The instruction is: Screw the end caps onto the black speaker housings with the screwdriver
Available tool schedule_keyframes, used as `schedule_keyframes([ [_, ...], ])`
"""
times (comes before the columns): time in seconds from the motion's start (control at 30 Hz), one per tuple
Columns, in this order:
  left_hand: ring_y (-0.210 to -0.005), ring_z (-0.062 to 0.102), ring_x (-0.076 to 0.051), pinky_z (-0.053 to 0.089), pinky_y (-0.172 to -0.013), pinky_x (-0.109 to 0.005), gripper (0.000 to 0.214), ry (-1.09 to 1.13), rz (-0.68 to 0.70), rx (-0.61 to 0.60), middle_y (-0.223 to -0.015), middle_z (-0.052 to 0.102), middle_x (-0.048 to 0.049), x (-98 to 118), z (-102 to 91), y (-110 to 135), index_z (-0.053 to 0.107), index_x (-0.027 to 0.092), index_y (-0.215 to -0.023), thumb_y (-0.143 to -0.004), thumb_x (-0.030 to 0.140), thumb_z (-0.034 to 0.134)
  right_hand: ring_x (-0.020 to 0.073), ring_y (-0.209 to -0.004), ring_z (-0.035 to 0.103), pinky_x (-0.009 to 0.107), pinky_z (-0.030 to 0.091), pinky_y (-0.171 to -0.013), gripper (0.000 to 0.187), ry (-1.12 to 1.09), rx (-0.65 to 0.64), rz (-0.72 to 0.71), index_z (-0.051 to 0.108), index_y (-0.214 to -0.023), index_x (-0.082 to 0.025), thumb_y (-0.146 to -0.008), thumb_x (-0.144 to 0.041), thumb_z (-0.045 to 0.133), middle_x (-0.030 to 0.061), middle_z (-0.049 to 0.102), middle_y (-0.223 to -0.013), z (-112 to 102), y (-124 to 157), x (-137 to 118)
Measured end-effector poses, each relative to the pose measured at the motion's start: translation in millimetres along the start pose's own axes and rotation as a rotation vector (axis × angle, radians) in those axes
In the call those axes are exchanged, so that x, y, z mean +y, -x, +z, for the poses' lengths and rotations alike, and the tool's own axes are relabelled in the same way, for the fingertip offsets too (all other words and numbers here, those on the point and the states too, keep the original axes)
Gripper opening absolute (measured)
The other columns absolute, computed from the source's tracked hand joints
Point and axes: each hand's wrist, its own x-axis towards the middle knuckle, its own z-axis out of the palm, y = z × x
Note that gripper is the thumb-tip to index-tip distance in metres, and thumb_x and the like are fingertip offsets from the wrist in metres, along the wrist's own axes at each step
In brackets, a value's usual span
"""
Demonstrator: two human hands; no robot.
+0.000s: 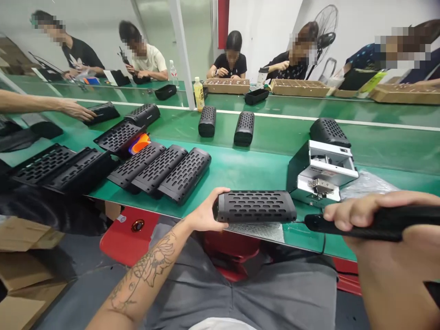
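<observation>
My left hand [205, 211] grips the left end of a black perforated housing [257, 206], which lies lengthwise at the table's front edge. In my right hand [381, 208] is a black electric screwdriver [367, 223], held level. Its thin bit points left at the housing's right end; whether it touches a screw there is too small to tell. Just behind stands a black and silver screw feeder [323, 178]. Left of my left hand, several similar housings lie slanted side by side, the nearest being a perforated housing [185, 176].
A clear plastic bag [369, 183] lies behind my right hand. Farther back are more housings [244, 128] on the green table [233, 160]. From the left, another person's hand [77, 110] touches a housing. Several people sit opposite, with cardboard trays [299, 88]. A red stool [120, 238] stands below.
</observation>
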Motion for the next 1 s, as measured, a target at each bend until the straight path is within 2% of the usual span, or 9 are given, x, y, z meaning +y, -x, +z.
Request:
schedule_keyframes([
  [0.07,-0.115,0.077,-0.028,0.068,-0.101,-0.045,0.106,0.001,0.005,0.002,-0.135,0.069,-0.0079,-3.4,0.7,0.8,0.041,0.031,-0.163,-0.069,0.022,0.09,0.0239,-0.039,0.059,0.043,0.056,-0.04,0.038,-0.006,-0.074,-0.024,0.084,-0.079,-0.026,-0.07,-0.058,0.101,0.0021,0.064,-0.053,13.7,-7.9,-1.7],
  [0.17,-0.112,0.077,-0.028,0.069,-0.097,-0.044,0.105,0.008,0.016,0.009,-0.133,0.069,-0.0084,-4.5,1.9,1.0,0.042,0.032,-0.163,-0.069,0.02,0.09,0.025,-0.04,0.061,0.044,0.058,-0.04,0.034,0.006,-0.095,-0.028,0.086,-0.084,-0.027,-0.074,-0.058,0.099,0.002,0.066,-0.054,20.6,-13.8,0.3],
  [0.33,-0.109,0.077,-0.026,0.068,-0.096,-0.042,0.105,0.009,0.029,0.002,-0.127,0.069,-0.0059,0.9,2.5,-0.5,0.042,0.032,-0.162,-0.069,0.02,0.088,0.0247,-0.039,0.06,0.043,0.058,-0.04,0.033,0.012,-0.111,0.018,0.086,-0.08,-0.027,-0.072,-0.055,0.1,0.0018,0.066,-0.053,18.2,-14.6,8.6],
  [0.43,-0.112,0.076,-0.026,0.068,-0.1,-0.042,0.103,-0.01,0.041,-0.002,-0.132,0.069,-0.0067,2.0,2.1,-0.9,0.043,0.031,-0.163,-0.07,0.022,0.087,0.0246,-0.04,0.062,0.043,0.06,-0.041,0.031,0.015,-0.148,0.056,0.084,-0.08,-0.026,-0.074,-0.053,0.1,0.0015,0.067,-0.054,19.8,-16.7,11.5],
  [0.63,-0.12,0.076,-0.029,0.067,-0.105,-0.045,0.104,-0.039,0.058,0.019,-0.143,0.067,-0.0099,-1.9,0.1,-0.9,0.047,0.031,-0.161,-0.069,0.026,0.094,0.0198,-0.037,0.058,0.038,0.059,-0.041,0.029,0.007,-0.292,0.084,0.081,-0.08,-0.026,-0.077,-0.048,0.1,-0.0016,0.063,-0.052,24.6,-19.8,13.3],
  [0.77,-0.125,0.076,-0.031,0.066,-0.11,-0.048,0.105,-0.057,0.074,0.028,-0.146,0.067,-0.0111,-3.0,-1.4,-1.1,0.049,0.031,-0.161,-0.069,0.032,0.098,0.0192,-0.039,0.058,0.037,0.058,-0.044,0.025,-0.005,-0.391,0.097,0.081,-0.084,-0.027,-0.081,-0.046,0.097,-0.0014,0.064,-0.055,19.7,-19.5,15.4],
  [1.0,-0.129,0.075,-0.033,0.064,-0.114,-0.049,0.106,-0.067,0.061,0.033,-0.149,0.066,-0.0109,-0.7,-1.9,-1.1,0.049,0.03,-0.161,-0.068,0.029,0.099,0.0191,-0.04,0.056,0.039,0.057,-0.047,0.026,-0.003,-0.403,0.144,0.078,-0.084,-0.027,-0.08,-0.044,0.097,-0.0015,0.06,-0.053,13.4,-17.5,21.2],
])
